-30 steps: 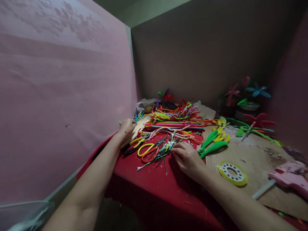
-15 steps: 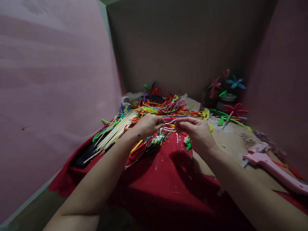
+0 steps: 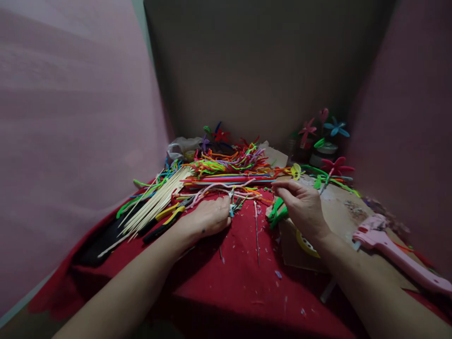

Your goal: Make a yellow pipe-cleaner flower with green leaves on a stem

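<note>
My left hand rests low over the red cloth with its fingers curled down. Beside its fingertips a tangle of short dark green and white stems sticks out; what lies under the palm is hidden. My right hand hovers at the cardboard's left edge, thumb and forefinger pinched together. Nothing I can name shows between those fingers. Just below it lies a green pipe-cleaner piece. Pale pink pipe cleaners lie behind my left hand, and pliers with yellow and black handles lie to its left.
Wooden sticks lie on the left, and a heap of coloured pipe cleaners at the back. A pink glue gun lies on cardboard at the right. Pipe-cleaner flowers stand behind. A thin stick lies in front.
My hands have parted: the left came down and nearer over the stems, the right shifted slightly right. The pink pipe cleaner between them is no longer held there. The pliers now show.
</note>
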`<state>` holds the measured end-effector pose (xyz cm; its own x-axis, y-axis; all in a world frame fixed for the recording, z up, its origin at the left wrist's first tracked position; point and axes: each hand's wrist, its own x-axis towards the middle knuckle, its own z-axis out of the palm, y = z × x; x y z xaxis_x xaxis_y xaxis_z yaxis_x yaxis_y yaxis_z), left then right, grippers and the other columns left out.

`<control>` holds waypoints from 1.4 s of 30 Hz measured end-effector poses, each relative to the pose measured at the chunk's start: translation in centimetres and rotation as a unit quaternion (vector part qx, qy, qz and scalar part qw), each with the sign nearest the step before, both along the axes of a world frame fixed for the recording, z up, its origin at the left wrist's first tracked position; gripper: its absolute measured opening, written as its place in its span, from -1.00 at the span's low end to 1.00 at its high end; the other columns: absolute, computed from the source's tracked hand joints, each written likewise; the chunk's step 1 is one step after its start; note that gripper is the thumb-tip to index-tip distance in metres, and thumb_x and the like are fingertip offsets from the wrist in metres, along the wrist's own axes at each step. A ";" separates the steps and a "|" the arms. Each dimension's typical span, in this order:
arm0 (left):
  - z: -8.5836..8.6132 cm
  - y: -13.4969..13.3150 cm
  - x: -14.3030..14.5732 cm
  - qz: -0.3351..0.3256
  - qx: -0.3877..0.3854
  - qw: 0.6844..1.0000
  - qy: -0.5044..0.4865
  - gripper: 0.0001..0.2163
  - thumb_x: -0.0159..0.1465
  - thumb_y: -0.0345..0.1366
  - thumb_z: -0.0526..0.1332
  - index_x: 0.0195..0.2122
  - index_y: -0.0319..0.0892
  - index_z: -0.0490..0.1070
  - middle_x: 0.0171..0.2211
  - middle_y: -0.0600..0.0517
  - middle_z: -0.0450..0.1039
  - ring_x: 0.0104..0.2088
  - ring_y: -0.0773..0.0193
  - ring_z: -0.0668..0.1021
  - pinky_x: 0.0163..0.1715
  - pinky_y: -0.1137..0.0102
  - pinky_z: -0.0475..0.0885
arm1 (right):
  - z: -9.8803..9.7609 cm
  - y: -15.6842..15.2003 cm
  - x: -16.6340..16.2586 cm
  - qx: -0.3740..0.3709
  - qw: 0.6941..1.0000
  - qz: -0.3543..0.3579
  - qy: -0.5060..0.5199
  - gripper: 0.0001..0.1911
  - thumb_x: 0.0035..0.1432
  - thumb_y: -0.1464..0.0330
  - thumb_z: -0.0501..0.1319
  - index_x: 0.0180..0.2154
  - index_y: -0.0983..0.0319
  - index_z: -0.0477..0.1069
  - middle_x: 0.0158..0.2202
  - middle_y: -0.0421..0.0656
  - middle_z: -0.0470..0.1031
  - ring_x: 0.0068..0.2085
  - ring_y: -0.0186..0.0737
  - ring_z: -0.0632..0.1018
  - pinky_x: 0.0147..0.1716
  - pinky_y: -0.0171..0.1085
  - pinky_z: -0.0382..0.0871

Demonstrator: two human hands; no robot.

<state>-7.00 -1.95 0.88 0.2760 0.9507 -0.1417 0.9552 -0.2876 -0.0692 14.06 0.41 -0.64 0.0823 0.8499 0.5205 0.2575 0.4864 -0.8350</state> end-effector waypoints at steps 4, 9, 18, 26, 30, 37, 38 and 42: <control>-0.8 -0.4 0.4 -0.049 0.024 0.999 -0.007 -0.63 0.22 -0.36 -0.11 0.03 -0.25 0.22 -0.06 -0.28 0.38 -0.15 0.00 0.50 -0.26 0.22 0.35 | -0.2 0.1 0.2 0.018 0.999 -0.021 -0.027 -0.82 -0.01 0.41 0.14 -0.41 0.25 0.52 -0.41 -0.12 0.54 -0.35 -0.20 0.52 -0.27 -0.20 0.38; -1.2 -0.2 0.3 -0.047 0.019 0.998 -0.044 -0.66 0.28 -0.33 -0.16 0.00 -0.21 0.24 -0.03 -0.20 0.37 -0.10 0.10 0.47 -0.18 0.30 0.33 | 0.0 0.4 0.6 0.021 0.999 -0.029 -0.017 -0.82 0.00 0.41 0.15 -0.39 0.25 0.52 -0.41 -0.13 0.54 -0.35 -0.20 0.53 -0.28 -0.20 0.39; -1.5 2.1 0.7 -0.045 0.057 0.997 -0.036 -0.66 0.28 -0.37 -0.20 -0.03 -0.31 0.23 0.00 -0.29 0.30 -0.13 0.09 0.47 -0.17 0.27 0.33 | 1.7 0.4 1.5 0.007 0.994 -0.044 0.100 -0.85 -0.05 0.44 0.17 -0.42 0.27 0.53 -0.45 -0.15 0.53 -0.42 -0.27 0.53 -0.35 -0.23 0.43; 1.1 1.1 3.3 -0.098 0.163 0.981 -0.040 -0.74 0.24 -0.25 0.02 -0.16 -0.23 0.40 -0.18 -0.18 0.40 -0.19 0.09 0.47 -0.24 0.29 0.34 | 3.0 1.1 2.9 -0.003 0.986 -0.037 0.160 -0.85 -0.12 0.47 0.18 -0.46 0.28 0.52 -0.55 -0.21 0.50 -0.53 -0.35 0.49 -0.46 -0.32 0.40; 1.0 2.6 6.4 -0.146 0.091 0.966 -0.192 -0.79 0.19 -0.35 0.07 -0.30 -0.18 0.50 -0.32 -0.05 0.51 -0.32 0.25 0.50 -0.32 0.42 0.31 | 2.9 0.9 3.8 0.026 0.984 -0.064 0.164 -0.85 -0.11 0.48 0.17 -0.44 0.29 0.51 -0.55 -0.21 0.49 -0.54 -0.36 0.48 -0.48 -0.32 0.39; -1.1 3.8 10.4 -0.108 0.034 0.959 -0.261 -0.82 0.10 -0.31 0.14 -0.40 -0.20 0.55 -0.43 -0.06 0.54 -0.40 0.22 0.50 -0.39 0.40 0.29 | 1.2 0.8 5.1 0.084 0.982 -0.142 0.095 -0.78 -0.03 0.45 0.14 -0.32 0.30 0.51 -0.49 -0.17 0.50 -0.51 -0.31 0.48 -0.46 -0.28 0.39; -1.5 3.5 10.8 -0.102 0.033 0.960 -0.260 -0.83 0.09 -0.30 0.15 -0.42 -0.21 0.54 -0.45 -0.07 0.53 -0.43 0.22 0.49 -0.42 0.40 0.28 | 1.0 0.9 5.2 0.093 0.981 -0.148 0.088 -0.78 -0.03 0.44 0.14 -0.31 0.30 0.50 -0.48 -0.17 0.50 -0.50 -0.31 0.48 -0.45 -0.28 0.39; -2.1 2.8 11.7 -0.059 0.045 0.951 -0.300 -0.86 0.03 -0.37 0.14 -0.52 -0.21 0.50 -0.56 -0.05 0.45 -0.51 0.25 0.43 -0.50 0.41 0.23 | 0.9 1.2 5.4 0.131 0.978 -0.157 0.046 -0.77 0.01 0.44 0.11 -0.29 0.27 0.50 -0.43 -0.15 0.51 -0.42 -0.26 0.51 -0.38 -0.24 0.41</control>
<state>4.65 0.87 -1.26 0.3865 0.9092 0.1549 0.7925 -0.4133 0.4484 19.46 1.60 0.22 0.3740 0.6141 0.6950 0.3574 0.5960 -0.7190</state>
